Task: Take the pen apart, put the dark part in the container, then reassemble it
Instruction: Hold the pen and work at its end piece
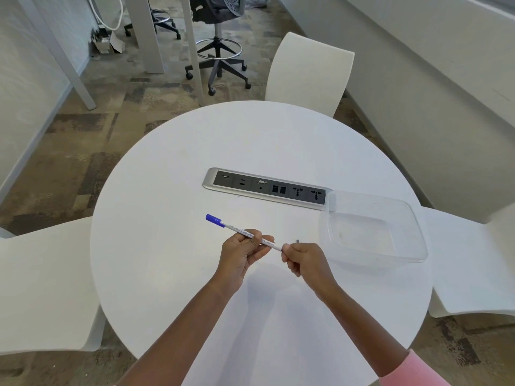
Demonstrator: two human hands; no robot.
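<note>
So here's where I'm at: my left hand (242, 250) is wrapped around the middle of the pen (245, 234), fingers curled over the white barrel, blue cap (214, 220) sticking out up and to the left. My right hand (302, 260) is clenched over the other end of the barrel, and a small dark tip (297, 241) pokes up just past my knuckles. I'd guess that's the dark part I'm supposed to pull out, but it's tiny in this view and I honestly can't tell if it's loose yet or seated in the barrel.

The pen is held up off the white round bench (172, 274), just left of the clear container (416, 235), which looks empty and sits with its far corner touching the power strip (267, 188) set into the top.

What worries me:
- That dark bit is small. If it pops free with a jerk it could drop, roll off the round edge and vanish into the patterned carpet.
- My right fist hides most of the joint, so I'm working blind there. Twisting the wrong way, or pulling crooked, could bend whatever's inside.
- The container is clear on a white top, so its rim is easy to misjudge, and I could drop the piece just short.
- It looks light, so a knock from my wrist could shove it along.
</note>
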